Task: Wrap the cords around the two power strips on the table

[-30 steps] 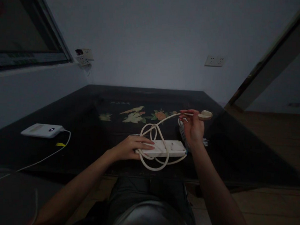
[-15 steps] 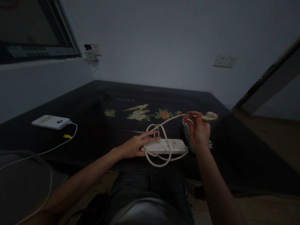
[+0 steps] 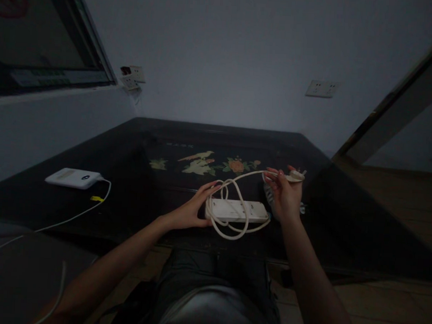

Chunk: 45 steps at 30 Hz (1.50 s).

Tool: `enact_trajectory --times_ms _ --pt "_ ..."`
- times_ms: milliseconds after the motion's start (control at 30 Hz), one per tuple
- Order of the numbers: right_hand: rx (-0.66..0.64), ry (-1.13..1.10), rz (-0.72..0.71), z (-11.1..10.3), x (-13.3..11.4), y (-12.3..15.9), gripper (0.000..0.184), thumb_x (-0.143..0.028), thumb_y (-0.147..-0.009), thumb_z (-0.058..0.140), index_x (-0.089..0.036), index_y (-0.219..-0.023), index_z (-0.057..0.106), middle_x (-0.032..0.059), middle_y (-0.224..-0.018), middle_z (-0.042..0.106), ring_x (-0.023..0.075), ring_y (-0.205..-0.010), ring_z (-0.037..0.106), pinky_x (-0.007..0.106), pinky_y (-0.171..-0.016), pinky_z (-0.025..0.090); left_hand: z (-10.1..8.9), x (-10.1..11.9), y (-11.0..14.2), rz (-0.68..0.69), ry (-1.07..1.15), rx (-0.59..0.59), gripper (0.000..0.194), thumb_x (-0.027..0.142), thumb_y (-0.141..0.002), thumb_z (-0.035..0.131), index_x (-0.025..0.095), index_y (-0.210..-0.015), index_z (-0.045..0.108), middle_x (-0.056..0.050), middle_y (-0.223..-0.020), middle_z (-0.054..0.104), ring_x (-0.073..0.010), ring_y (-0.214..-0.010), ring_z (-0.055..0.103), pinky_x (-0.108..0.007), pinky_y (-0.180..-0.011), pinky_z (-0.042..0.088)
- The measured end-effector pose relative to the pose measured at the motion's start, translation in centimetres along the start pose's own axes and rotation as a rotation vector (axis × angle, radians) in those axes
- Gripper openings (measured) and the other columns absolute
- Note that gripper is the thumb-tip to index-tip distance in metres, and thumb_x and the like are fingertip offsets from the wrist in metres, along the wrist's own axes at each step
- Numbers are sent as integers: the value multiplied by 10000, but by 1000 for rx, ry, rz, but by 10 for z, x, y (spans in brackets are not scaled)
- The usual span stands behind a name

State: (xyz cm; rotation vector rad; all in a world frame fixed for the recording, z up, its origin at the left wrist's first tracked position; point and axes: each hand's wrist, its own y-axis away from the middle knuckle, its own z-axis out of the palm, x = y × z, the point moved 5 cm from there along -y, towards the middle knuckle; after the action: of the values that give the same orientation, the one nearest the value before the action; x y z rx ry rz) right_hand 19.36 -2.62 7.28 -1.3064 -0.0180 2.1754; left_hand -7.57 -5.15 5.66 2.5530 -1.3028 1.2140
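Note:
A white power strip (image 3: pixel 239 210) lies on the dark table with its cream cord (image 3: pixel 248 206) looped loosely around and over it. My left hand (image 3: pixel 190 209) grips the strip's left end, fingers on the far side and thumb on the near side, touching the cord loops. To the right, my right hand (image 3: pixel 286 196) is raised a little and pinches the cord close to its plug (image 3: pixel 296 176), whose pins point right. From there the cord runs left to the loops. Beneath and behind my right hand sits a grey-white coiled item (image 3: pixel 269 193), partly hidden.
A white power bank (image 3: pixel 73 177) with a white cable and yellow tag (image 3: pixel 96 199) lies at the left of the table (image 3: pixel 217 133). Wall sockets (image 3: pixel 321 88) and another socket cluster (image 3: pixel 132 77) are on the wall behind. A window (image 3: pixel 46 35) is at upper left.
My right hand has drawn the plug slightly left and down, and the plug has turned. My left hand's fingers have shifted from atop the strip toward its left end.

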Motion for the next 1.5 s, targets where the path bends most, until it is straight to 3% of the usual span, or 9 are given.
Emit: enact_trajectory --times_ms 167,300,433,533,733,1000,1167,1367,1500 --pt "18 10 42 -10 -6 6 352 -405 -734 698 -224 -991 538 -7 -855 667 148 -784 677 292 -652 567 -11 -9 8 -49 142 -1 974 320 -695 738 337 -1469 147 -109 -1555 102 -305 -1387 257 -502 -1082 331" --pt "25 20 50 -18 -12 7 408 -339 -649 768 -192 -971 565 5 -788 672 165 -751 687 291 -668 569 -29 -32 10 -160 397 76 975 272 -706 717 351 -1469 113 -139 -1527 211 -272 -1280 438 -452 -970 455" --pt "45 57 45 -27 -14 6 436 -267 -601 789 -188 -948 539 8 -751 680 171 -702 695 283 -663 570 -36 -57 4 -371 512 237 590 351 -792 616 215 -1341 448 -157 -1261 574 -234 -1074 598 -426 -903 476" --pt "51 92 67 -31 -12 7 399 -287 -611 776 -194 -908 527 -4 -740 676 158 -656 688 286 -653 572 -22 -56 -8 -454 568 146 362 416 -832 559 160 -1066 661 -124 -1070 686 -230 -985 629 -400 -873 471" --pt "-90 272 209 -20 -10 10 422 -318 -592 787 -205 -915 541 -14 -747 672 128 -559 653 243 -556 551 -4 -44 -24 -429 637 114 411 434 -822 585 149 -1109 662 -93 -1001 707 -187 -878 623 -319 -822 442" --pt "-410 390 456 30 20 25 409 -329 -647 743 -225 -972 516 -20 -758 640 127 -622 642 253 -603 547 -2 -45 -25 -377 623 16 495 466 -853 537 154 -1234 586 -105 -1102 675 -211 -962 590 -315 -835 417" --pt "-616 483 459 52 37 38 291 -314 -720 667 -204 -966 559 -9 -802 623 114 -668 593 218 -558 488 -1 -46 -31 -332 600 15 454 450 -851 537 155 -1188 613 -96 -1073 669 -201 -926 581 -302 -787 419" --pt "-674 706 389 42 41 26 465 -217 -654 707 -181 -1102 588 20 -866 630 113 -672 582 233 -594 477 -5 -51 -29 -328 576 64 391 418 -838 557 153 -1115 632 -50 -892 652 -121 -701 530 -240 -631 387" --pt "-638 614 433 32 45 20 349 -205 -642 706 -179 -981 626 24 -817 650 127 -681 620 261 -648 504 -6 -58 -26 -376 622 109 358 400 -896 443 134 -1030 642 -46 -813 637 -114 -650 521 -234 -589 392"
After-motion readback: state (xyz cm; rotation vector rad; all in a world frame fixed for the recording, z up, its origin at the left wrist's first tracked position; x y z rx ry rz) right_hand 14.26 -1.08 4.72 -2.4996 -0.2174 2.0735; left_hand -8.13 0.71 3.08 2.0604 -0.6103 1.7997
